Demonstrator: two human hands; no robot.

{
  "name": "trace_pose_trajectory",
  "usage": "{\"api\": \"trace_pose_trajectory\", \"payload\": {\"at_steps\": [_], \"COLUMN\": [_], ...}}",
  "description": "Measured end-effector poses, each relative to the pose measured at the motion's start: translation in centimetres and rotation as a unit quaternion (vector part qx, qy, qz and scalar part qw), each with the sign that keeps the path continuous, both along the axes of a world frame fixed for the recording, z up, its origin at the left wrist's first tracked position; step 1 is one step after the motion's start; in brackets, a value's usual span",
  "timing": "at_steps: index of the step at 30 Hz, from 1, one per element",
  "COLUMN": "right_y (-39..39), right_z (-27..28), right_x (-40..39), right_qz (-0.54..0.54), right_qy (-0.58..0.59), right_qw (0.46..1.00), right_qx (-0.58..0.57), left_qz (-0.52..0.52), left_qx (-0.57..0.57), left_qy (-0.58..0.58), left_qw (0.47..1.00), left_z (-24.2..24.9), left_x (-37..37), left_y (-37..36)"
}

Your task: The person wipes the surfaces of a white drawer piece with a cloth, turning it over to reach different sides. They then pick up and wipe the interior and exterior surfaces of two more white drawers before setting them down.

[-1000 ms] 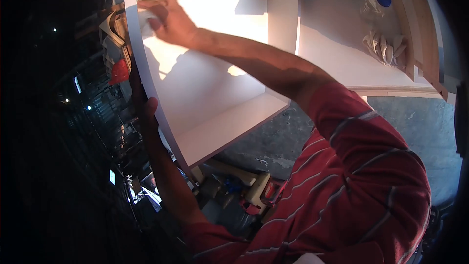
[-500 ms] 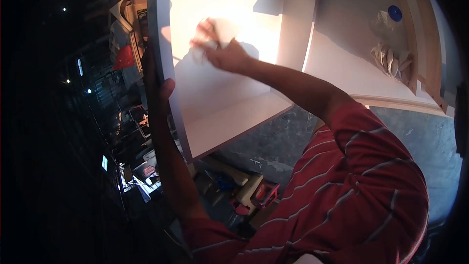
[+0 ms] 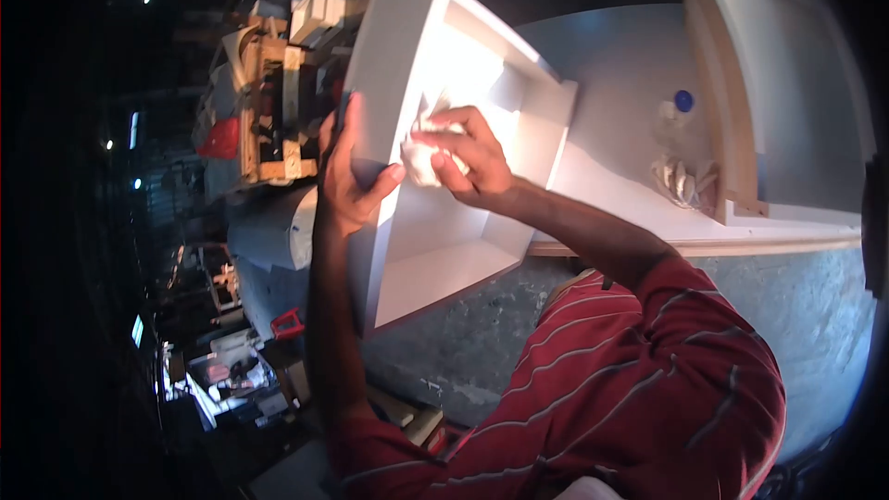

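Observation:
A white drawer-like box (image 3: 444,292) stands tilted in front of me, its open inside brightly lit. My left hand (image 3: 356,181) holds the box's outer front panel (image 3: 394,46), fingers spread on its face and thumb over the edge. My right hand (image 3: 468,153) is closed around a crumpled white cloth (image 3: 424,165), which is against the inner side of that panel near its edge. Part of the cloth is hidden by my right fingers.
Right of the box is a white surface (image 3: 611,176) bearing a bottle with a blue cap (image 3: 683,101) and a crumpled cloth (image 3: 681,182). A wooden-edged panel (image 3: 718,83) rises beyond them. Wooden pieces (image 3: 292,116) and a red object (image 3: 219,138) are at the left.
The box has turned, showing more of its front panel. My right hand has moved with the cloth from the inner bottom to the panel's edge. My left hand now shows its fingers on the panel.

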State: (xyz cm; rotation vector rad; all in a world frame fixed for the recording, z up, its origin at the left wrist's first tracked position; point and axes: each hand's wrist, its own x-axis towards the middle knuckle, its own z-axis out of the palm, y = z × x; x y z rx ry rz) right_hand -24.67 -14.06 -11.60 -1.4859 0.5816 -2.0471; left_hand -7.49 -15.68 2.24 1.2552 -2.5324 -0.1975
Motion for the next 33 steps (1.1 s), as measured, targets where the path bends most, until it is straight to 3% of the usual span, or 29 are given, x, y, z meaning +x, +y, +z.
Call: {"api": "trace_pose_trajectory", "payload": {"at_steps": [3, 6, 8, 9, 11, 12, 13, 14, 15, 16, 20, 27, 33], "right_y": [2.6, 4.5, 6.3, 6.9, 8.1, 8.1, 8.2, 7.5, 6.8, 6.0, 4.7, 6.2, 9.7], "right_z": [-6.6, -12.0, -15.8, -17.7, -21.4, -21.7, -22.4, -22.8, -24.9, -22.9, -25.5, -24.9, -14.6], "right_x": [-1.4, -4.0, -6.1, -6.9, -7.1, -7.7, -7.4, -7.2, -5.6, -6.5, -2.8, -0.4, -0.5], "right_qz": [0.083, 0.072, 0.067, 0.084, 0.031, 0.096, 0.108, 0.166, 0.157, 0.269, 0.196, 0.091, 0.016], "right_qy": [-0.056, 0.056, 0.161, 0.207, 0.254, 0.233, 0.240, 0.277, 0.280, 0.236, 0.194, 0.200, 0.184], "right_qw": [0.977, 0.937, 0.873, 0.803, 0.747, 0.716, 0.720, 0.691, 0.695, 0.662, 0.701, 0.742, 0.808], "right_qx": [0.190, 0.338, 0.455, 0.553, 0.614, 0.651, 0.642, 0.647, 0.643, 0.658, 0.657, 0.633, 0.559], "left_qz": [0.046, 0.072, 0.187, 0.156, 0.097, 0.094, 0.129, 0.145, 0.161, 0.152, 0.175, 0.193, 0.215], "left_qx": [0.018, 0.016, 0.045, 0.051, 0.072, 0.077, 0.102, 0.120, 0.195, 0.193, 0.292, 0.210, 0.113], "left_qy": [-0.005, -0.034, -0.118, -0.167, -0.132, -0.143, -0.109, -0.065, 0.020, 0.049, 0.301, 0.326, 0.394], "left_qw": [0.999, 0.997, 0.974, 0.972, 0.984, 0.982, 0.980, 0.980, 0.967, 0.968, 0.891, 0.902, 0.887], "left_z": [0.6, 1.0, 2.3, 2.4, 1.5, 1.8, 1.8, 1.7, 1.5, 0.9, -0.7, -0.5, 1.6], "left_x": [-1.0, -2.0, -3.8, -4.1, -2.3, -2.3, -2.5, -2.4, -1.7, -0.6, 1.9, 5.0, 9.1], "left_y": [1.0, 1.8, 4.1, 4.9, 4.9, 4.9, 5.0, 4.8, 4.3, 3.8, 2.7, 3.7, 9.9]}}
